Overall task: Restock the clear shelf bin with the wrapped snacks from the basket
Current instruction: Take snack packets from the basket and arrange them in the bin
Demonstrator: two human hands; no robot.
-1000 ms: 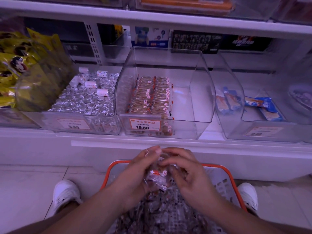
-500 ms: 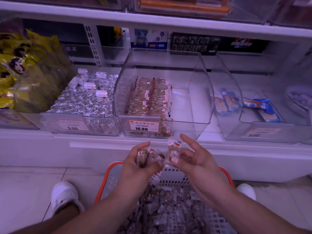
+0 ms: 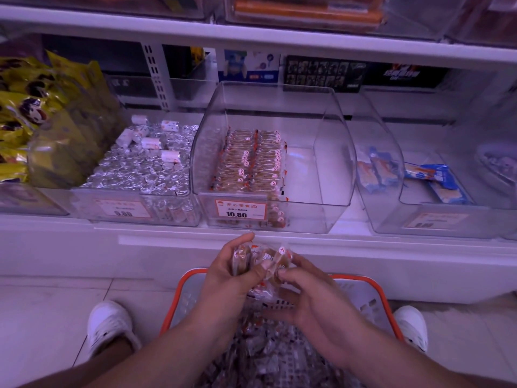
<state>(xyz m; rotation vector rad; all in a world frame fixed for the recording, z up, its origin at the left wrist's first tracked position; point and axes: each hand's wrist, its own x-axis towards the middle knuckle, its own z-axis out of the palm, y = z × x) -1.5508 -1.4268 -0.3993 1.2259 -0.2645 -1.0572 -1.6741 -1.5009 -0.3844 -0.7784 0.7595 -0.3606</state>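
The wrapped snacks (image 3: pixel 261 260) sit bunched between your 2 hands, just above the far rim of the basket (image 3: pixel 372 289) and just below the front edge of the shelf (image 3: pixel 84 228). Your left hand (image 3: pixel 223 273) grips a small stack of them, its fingers (image 3: pixel 246 239) curled over the top and the thumb underneath. Your right hand (image 3: pixel 310 298) pinches the right end of the bunch with thumb and fingertips; the other fingers lie loosely curled below. More clear-wrapped pieces (image 3: pixel 265 357) fill the basket between your forearms, and the basket stands on the floor (image 3: pixel 42 317) between your 2 white shoes (image 3: pixel 109 323).

The clear shelf bin (image 3: pixel 333 152) stands on the shelf straight ahead of your hands, well apart from them. In it, 2 neat rows of the same snacks (image 3: pixel 251 161) run from near to far along its left half; its right half shows bare floor. An orange-framed price tag (image 3: pixel 239 210) reading 10.80 is on its near wall.

Left of it, touching side by side, is a bin of silver foil pieces (image 3: pixel 140 169) with a few white rolls on top. Farther left lie yellow bags (image 3: pixel 25 113). Right of the clear shelf bin, another clear bin holds a few blue packets (image 3: pixel 436 180).
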